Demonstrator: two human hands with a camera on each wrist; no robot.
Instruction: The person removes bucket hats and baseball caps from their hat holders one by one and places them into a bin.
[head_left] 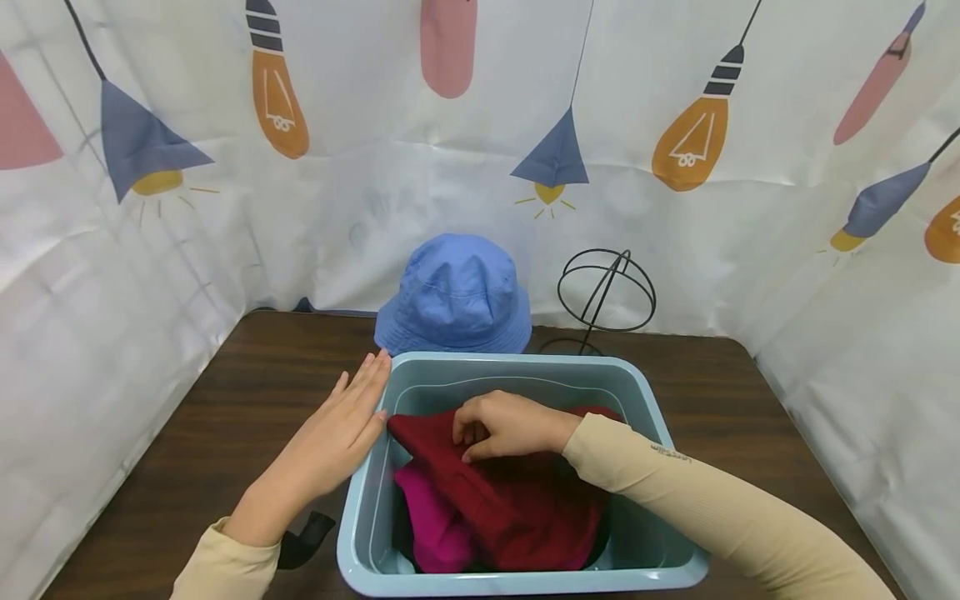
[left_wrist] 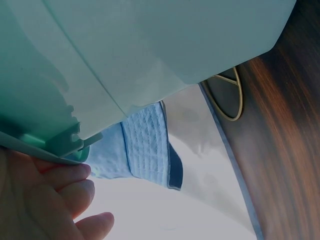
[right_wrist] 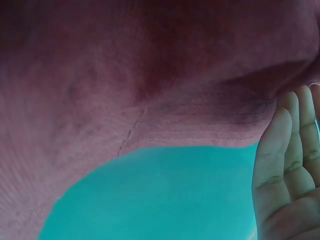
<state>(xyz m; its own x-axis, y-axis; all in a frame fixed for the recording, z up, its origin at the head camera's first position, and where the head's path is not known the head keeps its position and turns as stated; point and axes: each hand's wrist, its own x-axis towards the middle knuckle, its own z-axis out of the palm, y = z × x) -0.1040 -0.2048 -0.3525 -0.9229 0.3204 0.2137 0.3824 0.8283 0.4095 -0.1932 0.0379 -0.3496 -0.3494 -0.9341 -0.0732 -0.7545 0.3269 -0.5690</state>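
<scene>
Right grip (head_left: 513, 425): fingers bent, thumb toward the fingertips, appears to pinch an upper fold of the dark red hat (head_left: 517, 517); exact contact partly hidden. Hat lies below and near-side of that grip, slumped inside the light blue tub (head_left: 525, 583), over a magenta cloth item (head_left: 435, 525). Right wrist view: fingertips at the edge of a stitched brim (right_wrist: 200, 120).

Left grip (head_left: 341, 433): fingers extended, laid along the tub's left rim, beside it and left of the right grip; no cloth in it.

Beyond the right grip, on the desk (head_left: 225, 400): blue bucket hat (head_left: 457, 287) and, farther right, black wire stand (head_left: 607, 287).

Handling, by judgement: hat light, soft, floppy, not fragile, little slip; the folded crown likely sags. Best hold: the stitched brim, probably its firmest part, thumb opposite fingers, clear of the magenta cloth.
</scene>
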